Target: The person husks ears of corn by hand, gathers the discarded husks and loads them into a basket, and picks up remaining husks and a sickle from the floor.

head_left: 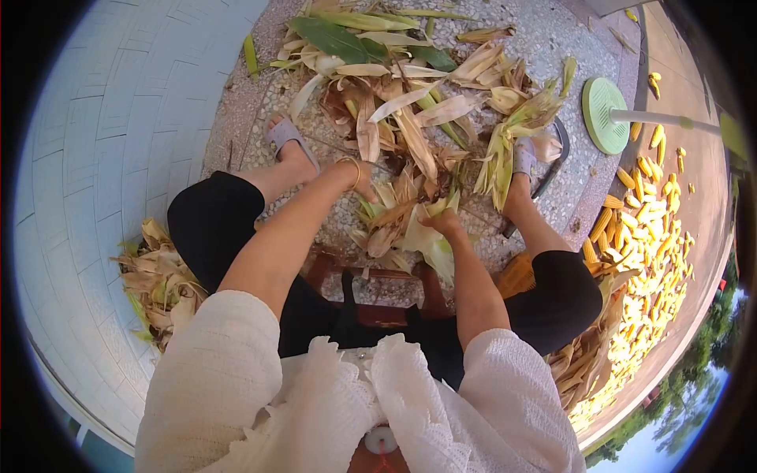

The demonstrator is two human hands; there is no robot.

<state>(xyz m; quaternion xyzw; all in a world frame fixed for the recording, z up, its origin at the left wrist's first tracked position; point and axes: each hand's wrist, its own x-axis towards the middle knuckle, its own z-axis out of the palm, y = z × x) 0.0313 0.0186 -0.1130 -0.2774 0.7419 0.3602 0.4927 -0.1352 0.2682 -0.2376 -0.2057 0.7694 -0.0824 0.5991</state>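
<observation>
Between the person's feet, both hands are at a bundle of dry and pale green corn husks (392, 225). My left hand (364, 183), below a gold-coloured bracelet (352, 172), is closed on the bundle's upper left side; its fingertips are partly hidden. On the right side, my right hand (441, 220) has its fingers wrapped round the pale green husk leaves. Whether an ear is inside the bundle cannot be made out. Loose husks (410, 118) lie just beyond the hands.
Husked yellow corn (646, 260) is heaped at the right. A green round base with a pole (603, 115) stands at the upper right. A dark curved tool (552, 167) lies beside the right foot. More husks (163, 284) rest against the left wall (110, 173).
</observation>
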